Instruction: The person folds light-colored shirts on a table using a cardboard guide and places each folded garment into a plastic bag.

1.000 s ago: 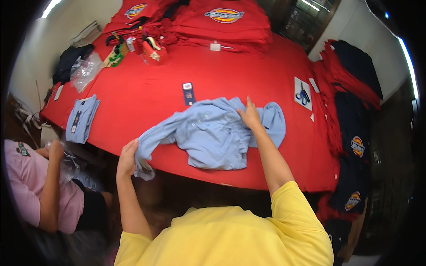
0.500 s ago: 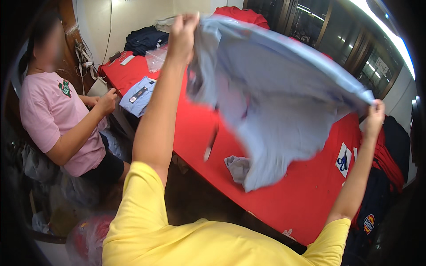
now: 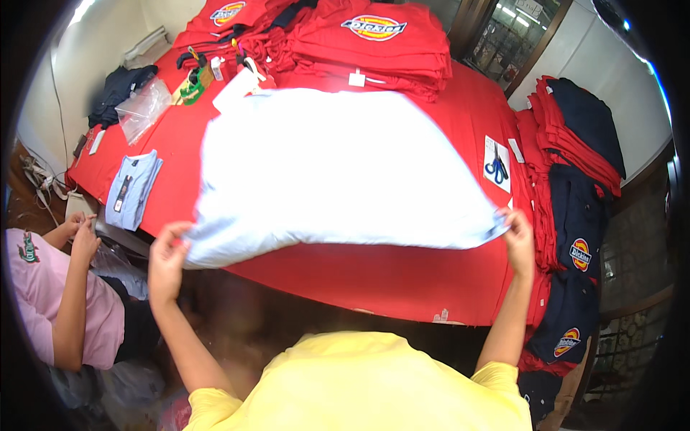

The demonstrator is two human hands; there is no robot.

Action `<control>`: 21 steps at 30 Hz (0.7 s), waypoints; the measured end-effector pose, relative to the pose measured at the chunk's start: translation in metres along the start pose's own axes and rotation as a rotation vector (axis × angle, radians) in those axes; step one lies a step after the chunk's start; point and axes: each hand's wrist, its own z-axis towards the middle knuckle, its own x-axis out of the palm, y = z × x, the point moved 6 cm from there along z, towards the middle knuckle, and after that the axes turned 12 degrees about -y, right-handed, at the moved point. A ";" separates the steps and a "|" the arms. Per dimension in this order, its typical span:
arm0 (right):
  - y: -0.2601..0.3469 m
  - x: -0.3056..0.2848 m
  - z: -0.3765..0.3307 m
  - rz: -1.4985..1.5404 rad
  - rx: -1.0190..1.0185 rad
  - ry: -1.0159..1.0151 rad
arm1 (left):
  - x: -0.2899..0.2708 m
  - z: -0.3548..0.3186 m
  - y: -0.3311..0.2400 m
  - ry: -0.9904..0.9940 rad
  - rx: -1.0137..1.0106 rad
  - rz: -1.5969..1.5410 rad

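A light blue shirt (image 3: 338, 172) is spread wide across the red-covered table (image 3: 402, 287), its cloth billowing and washed out by glare. My left hand (image 3: 168, 258) pinches its near left corner, just past the table's front edge. At the near right corner, my right hand (image 3: 519, 237) grips the cloth between thumb and fingers. Both arms reach forward, set wide apart. The shirt covers whatever lies under it on the table.
Red garments (image 3: 374, 47) are stacked at the back; red and navy ones (image 3: 575, 208) line the right side. Scissors (image 3: 496, 169) lie on white paper nearby. A folded light blue shirt (image 3: 133, 190) sits at left, beside a person in pink (image 3: 79, 309).
Both hands have come down and nearer from a raised position, bringing the shirt from the air down over the table. The view has shifted, showing the back stacks.
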 end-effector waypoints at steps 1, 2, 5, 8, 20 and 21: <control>-0.028 -0.001 -0.024 -0.127 0.129 -0.009 | 0.008 -0.015 0.037 0.060 -0.093 0.045; -0.053 -0.002 -0.046 -0.199 0.192 -0.068 | 0.016 -0.032 0.066 0.065 -0.241 0.040; -0.124 -0.002 -0.105 -0.187 0.517 -0.268 | 0.039 -0.071 0.146 0.054 -0.395 0.055; -0.119 0.043 -0.123 -0.393 0.584 -0.330 | 0.053 -0.077 0.124 -0.056 -0.240 0.377; -0.056 0.057 -0.111 -0.773 0.166 -0.213 | 0.024 -0.067 0.133 -0.268 -0.119 0.429; -0.047 0.048 -0.119 -0.836 0.163 -0.163 | 0.021 -0.065 0.119 -0.235 -0.019 0.393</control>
